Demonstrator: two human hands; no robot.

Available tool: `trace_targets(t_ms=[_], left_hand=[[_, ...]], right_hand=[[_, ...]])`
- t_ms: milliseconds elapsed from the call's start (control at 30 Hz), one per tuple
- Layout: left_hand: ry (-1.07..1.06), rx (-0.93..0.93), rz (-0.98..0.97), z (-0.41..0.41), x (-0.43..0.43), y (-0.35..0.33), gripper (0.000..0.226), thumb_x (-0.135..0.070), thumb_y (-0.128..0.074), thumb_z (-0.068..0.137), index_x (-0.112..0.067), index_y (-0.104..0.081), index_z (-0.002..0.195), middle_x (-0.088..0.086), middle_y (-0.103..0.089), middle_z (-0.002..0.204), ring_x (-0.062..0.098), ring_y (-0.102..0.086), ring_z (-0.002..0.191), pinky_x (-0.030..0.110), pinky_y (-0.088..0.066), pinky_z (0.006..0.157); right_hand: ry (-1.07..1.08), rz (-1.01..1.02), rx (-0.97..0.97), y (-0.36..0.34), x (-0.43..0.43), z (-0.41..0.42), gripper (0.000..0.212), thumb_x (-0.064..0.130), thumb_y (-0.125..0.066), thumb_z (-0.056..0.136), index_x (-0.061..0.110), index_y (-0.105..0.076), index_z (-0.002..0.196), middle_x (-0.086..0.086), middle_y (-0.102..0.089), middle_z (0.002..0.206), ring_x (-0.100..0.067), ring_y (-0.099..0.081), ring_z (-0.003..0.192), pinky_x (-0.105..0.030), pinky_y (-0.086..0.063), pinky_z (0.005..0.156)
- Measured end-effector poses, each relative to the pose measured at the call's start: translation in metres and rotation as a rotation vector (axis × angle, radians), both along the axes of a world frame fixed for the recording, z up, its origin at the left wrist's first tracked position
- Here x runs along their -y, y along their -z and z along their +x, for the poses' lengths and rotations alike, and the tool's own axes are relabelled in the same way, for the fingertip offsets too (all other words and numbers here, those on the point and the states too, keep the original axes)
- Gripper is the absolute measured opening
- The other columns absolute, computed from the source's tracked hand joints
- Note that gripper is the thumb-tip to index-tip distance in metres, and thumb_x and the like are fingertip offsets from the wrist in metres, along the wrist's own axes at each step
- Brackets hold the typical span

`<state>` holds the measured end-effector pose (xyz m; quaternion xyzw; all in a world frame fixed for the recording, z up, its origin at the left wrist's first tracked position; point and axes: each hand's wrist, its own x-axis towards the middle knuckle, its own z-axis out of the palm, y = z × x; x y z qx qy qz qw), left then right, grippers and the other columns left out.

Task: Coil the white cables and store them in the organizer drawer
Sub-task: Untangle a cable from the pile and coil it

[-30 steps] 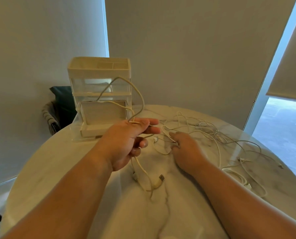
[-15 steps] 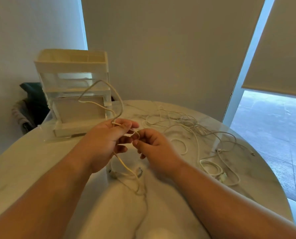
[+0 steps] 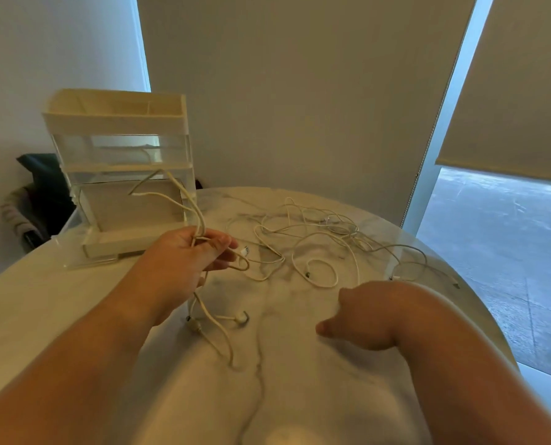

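Observation:
My left hand (image 3: 184, 261) is shut on a white cable (image 3: 200, 226) that loops up above my fingers and hangs down to the table, its plug ends (image 3: 242, 317) lying below my wrist. My right hand (image 3: 361, 316) hovers low over the table to the right, fingers curled, holding nothing. A tangle of white cables (image 3: 319, 239) lies spread on the marble table beyond both hands. The white and clear organizer (image 3: 117, 149) stands at the back left, its lower drawer (image 3: 133, 242) pulled out toward me.
The round marble table (image 3: 43, 300) ends close on the right, with a floor-length window (image 3: 508, 239) beyond. A dark chair (image 3: 33, 194) stands behind the organizer on the left. A wall is close behind the table.
My right hand has let go of the cable near my left hand and drawn back to the right and toward me. My left hand keeps its hold on the looped cable.

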<state>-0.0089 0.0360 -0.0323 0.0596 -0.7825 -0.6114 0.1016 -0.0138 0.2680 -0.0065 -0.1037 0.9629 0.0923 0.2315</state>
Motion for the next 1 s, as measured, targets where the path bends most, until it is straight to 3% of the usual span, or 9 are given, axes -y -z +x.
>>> trace_targets(t_ms=[267,367,433,533,633,700,833,933,1000], left_hand=[[0.013,0.026,0.033,0.006,-0.009,-0.003,0.022,-0.032,-0.056,0.098,-0.021,-0.074,0.093,-0.003,-0.077,0.089,0.012,-0.073,0.091,0.051,-0.048,0.096],[0.028,0.031,0.082,0.007,-0.015,-0.002,0.023,-0.033,-0.056,0.098,-0.020,-0.074,0.094,-0.001,-0.077,0.089,0.013,-0.073,0.091,0.054,-0.049,0.096],[0.065,0.022,0.147,0.008,-0.020,-0.001,0.025,-0.034,-0.056,0.098,-0.018,-0.074,0.097,0.002,-0.077,0.091,0.016,-0.073,0.092,0.055,-0.048,0.099],[0.135,0.010,0.215,0.010,-0.025,0.001,0.029,-0.034,-0.054,0.098,-0.013,-0.071,0.107,0.009,-0.077,0.098,0.020,-0.072,0.098,0.050,-0.046,0.099],[0.181,0.014,0.268,0.009,-0.023,0.001,0.029,-0.029,-0.053,0.099,-0.011,-0.069,0.114,0.010,-0.075,0.105,0.026,-0.072,0.094,0.042,-0.055,0.082],[0.219,0.024,0.352,0.010,-0.019,-0.003,0.027,-0.025,-0.052,0.099,-0.011,-0.067,0.116,0.010,-0.075,0.104,0.025,-0.070,0.075,0.031,-0.054,0.060],[0.205,0.010,0.280,0.011,0.003,-0.013,0.020,-0.022,-0.056,0.096,-0.011,-0.070,0.107,0.005,-0.073,0.084,0.009,-0.039,0.042,0.018,-0.030,0.039],[0.249,-0.046,0.374,0.013,0.032,-0.023,0.017,-0.027,-0.068,0.081,-0.011,-0.068,0.087,-0.003,-0.041,0.053,0.007,-0.028,0.039,0.019,-0.023,0.037],[0.310,-0.124,0.548,0.015,0.048,-0.031,0.012,-0.025,-0.068,0.073,-0.015,-0.064,0.078,-0.007,-0.028,0.053,0.006,-0.025,0.040,0.019,-0.021,0.037]], right_hand=[[0.091,-0.108,-0.009,0.033,0.016,-0.022,0.097,0.084,-0.032,0.085,0.017,-0.026,0.156,-0.022,-0.019,0.162,-0.040,-0.017,0.150,-0.054,-0.023,0.118],[0.099,-0.188,-0.173,0.035,0.012,-0.028,0.100,0.085,-0.040,0.080,0.022,-0.023,0.156,-0.023,-0.006,0.164,-0.043,-0.006,0.151,-0.060,-0.015,0.119],[0.013,-0.461,-0.349,0.038,0.016,-0.031,0.092,0.077,-0.051,0.082,0.029,-0.022,0.155,-0.012,-0.013,0.165,-0.035,-0.010,0.152,-0.056,-0.015,0.120],[-0.181,-1.245,-0.239,0.051,0.044,-0.034,0.058,0.049,-0.065,0.088,0.034,-0.050,0.142,0.008,-0.056,0.141,-0.012,-0.050,0.133,-0.044,-0.041,0.112],[-0.093,-1.559,-0.194,0.062,0.065,-0.041,0.016,0.023,-0.059,0.094,0.016,-0.071,0.103,0.001,-0.075,0.097,-0.016,-0.069,0.095,-0.052,-0.051,0.095],[-0.050,-1.633,-0.190,0.060,0.066,-0.041,0.019,0.028,-0.059,0.092,0.012,-0.070,0.088,-0.003,-0.072,0.084,-0.019,-0.065,0.083,-0.051,-0.049,0.088],[0.130,-1.856,-0.241,0.053,0.056,-0.045,0.026,0.030,-0.055,0.100,0.017,-0.066,0.080,0.000,-0.065,0.062,-0.029,-0.062,0.076,-0.052,-0.052,0.085],[0.309,-1.980,-0.216,0.051,0.048,-0.052,0.026,0.029,-0.044,0.106,0.011,-0.050,0.087,0.003,-0.043,0.055,-0.018,-0.049,0.056,-0.043,-0.053,0.064],[0.330,-1.948,-0.251,0.055,0.044,-0.057,0.021,0.026,-0.041,0.106,0.015,-0.046,0.089,0.003,-0.036,0.063,-0.013,-0.035,0.055,-0.033,-0.036,0.050]])
